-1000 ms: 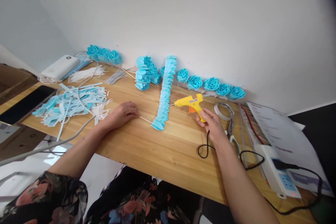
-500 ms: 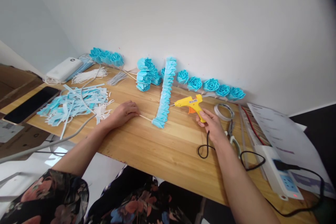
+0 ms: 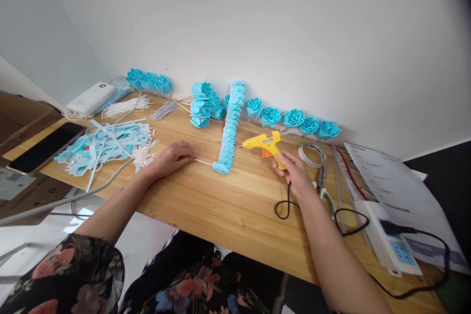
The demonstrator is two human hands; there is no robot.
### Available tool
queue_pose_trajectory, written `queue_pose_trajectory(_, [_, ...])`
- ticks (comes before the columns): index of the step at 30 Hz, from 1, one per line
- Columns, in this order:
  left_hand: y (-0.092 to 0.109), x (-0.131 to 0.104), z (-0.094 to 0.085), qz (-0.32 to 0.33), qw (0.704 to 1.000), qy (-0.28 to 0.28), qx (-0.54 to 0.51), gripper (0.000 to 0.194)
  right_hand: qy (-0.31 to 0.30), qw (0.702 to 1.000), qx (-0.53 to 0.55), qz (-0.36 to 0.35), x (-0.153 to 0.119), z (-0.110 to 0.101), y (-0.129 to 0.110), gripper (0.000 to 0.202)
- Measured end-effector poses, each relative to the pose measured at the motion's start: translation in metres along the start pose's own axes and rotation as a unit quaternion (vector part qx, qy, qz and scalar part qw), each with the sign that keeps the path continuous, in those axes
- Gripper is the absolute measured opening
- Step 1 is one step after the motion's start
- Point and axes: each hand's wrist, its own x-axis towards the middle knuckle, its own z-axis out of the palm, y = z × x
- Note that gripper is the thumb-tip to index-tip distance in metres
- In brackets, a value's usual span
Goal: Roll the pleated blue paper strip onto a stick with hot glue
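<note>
My left hand [image 3: 175, 157] is closed on the end of a thin wooden stick [image 3: 203, 161], low over the table. The stick's other end meets the near end of a long strip of folded blue petals [image 3: 230, 127], which runs away from me toward the wall. In my right hand [image 3: 292, 169] is a yellow hot glue gun [image 3: 264, 144], gripped by its handle. Its metal nozzle points left, close beside the strip; whether it touches cannot be made out. The orange trigger shows below the body.
Blue flowers [image 3: 293, 118] line the wall, and more [image 3: 201, 104] stand bunched behind the strip. At left lie a pile of cut strips [image 3: 106, 144], a phone [image 3: 46, 147] and a white power bank [image 3: 91, 99]. Scissors [image 3: 324, 191], a tape roll [image 3: 312, 155] and a power strip [image 3: 390, 240] sit at right.
The near end of the petal strip has shifted slightly up and left, turning a little with the stick. The glue gun stays beside it, and the view has moved slightly.
</note>
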Motion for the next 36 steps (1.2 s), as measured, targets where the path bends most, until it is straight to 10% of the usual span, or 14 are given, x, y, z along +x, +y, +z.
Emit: queue_pose_trajectory(36, [-0.004, -0.001, -0.004, 0.004, 0.999, -0.030, -0.020, 0.024, -0.023, 0.999, -0.038, 0.010, -0.005, 0.011, -0.005, 0.030])
